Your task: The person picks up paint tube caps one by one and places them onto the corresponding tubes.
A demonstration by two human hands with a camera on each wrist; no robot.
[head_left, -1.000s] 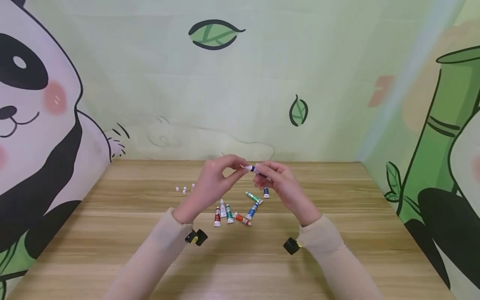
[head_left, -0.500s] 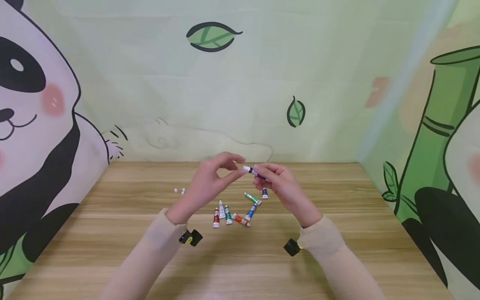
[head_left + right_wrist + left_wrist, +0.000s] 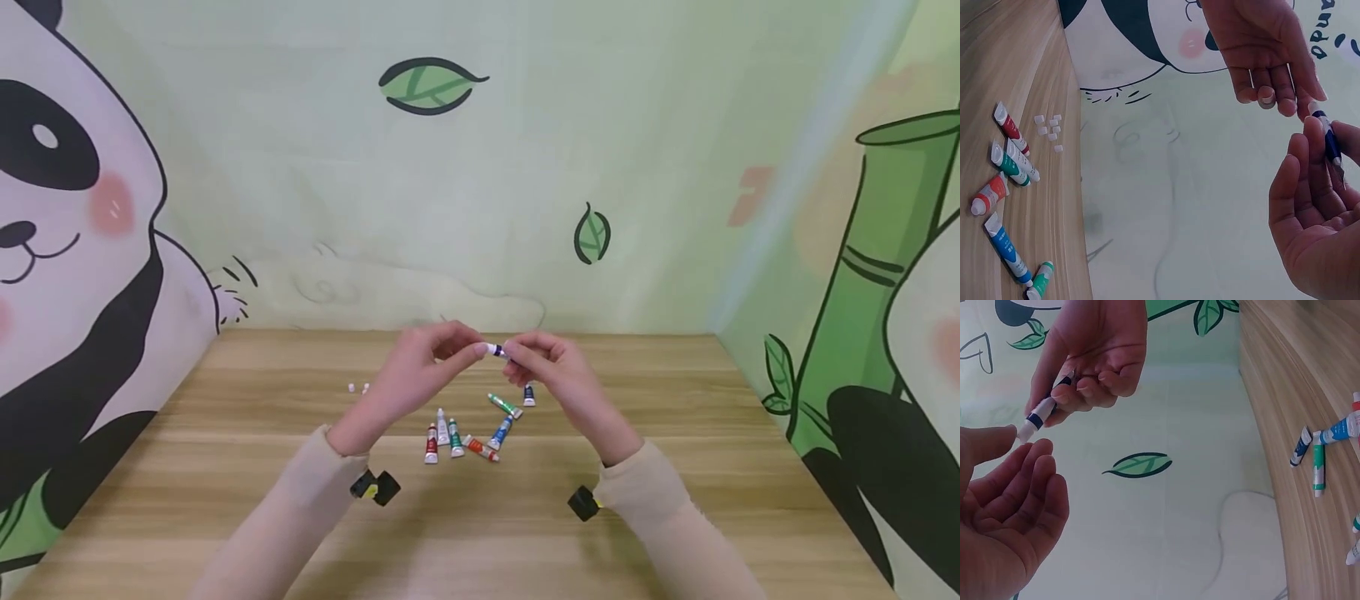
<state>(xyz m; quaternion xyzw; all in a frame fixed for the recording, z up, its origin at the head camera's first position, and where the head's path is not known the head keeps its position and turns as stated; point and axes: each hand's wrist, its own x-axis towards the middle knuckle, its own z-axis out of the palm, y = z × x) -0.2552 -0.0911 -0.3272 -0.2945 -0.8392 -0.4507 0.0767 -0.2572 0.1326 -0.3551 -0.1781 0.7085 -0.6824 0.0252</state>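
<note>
My right hand (image 3: 564, 377) grips a small paint tube (image 3: 1330, 140) with a dark blue-violet band, raised above the table. The tube's white cap (image 3: 1025, 431) points toward my left hand (image 3: 411, 375), whose thumb and index fingertip pinch it. The left hand's other fingers are bent loosely. On the table below lie more paint tubes: red (image 3: 431, 445), white (image 3: 442, 427), dark green (image 3: 456, 439), orange-red (image 3: 482, 448), blue (image 3: 500, 433), light green (image 3: 505, 406) and dark blue (image 3: 529, 397).
Several small white pieces (image 3: 1054, 129) lie to the left on the wooden table (image 3: 480, 533); my left hand covers some in the head view. A wall (image 3: 465, 183) printed with pandas and leaves rises behind the table's back edge.
Half a second ago the left index finger was lifted away from the cap; now it is back down and pinches it with the thumb. The right hand keeps its grip on the tube.
</note>
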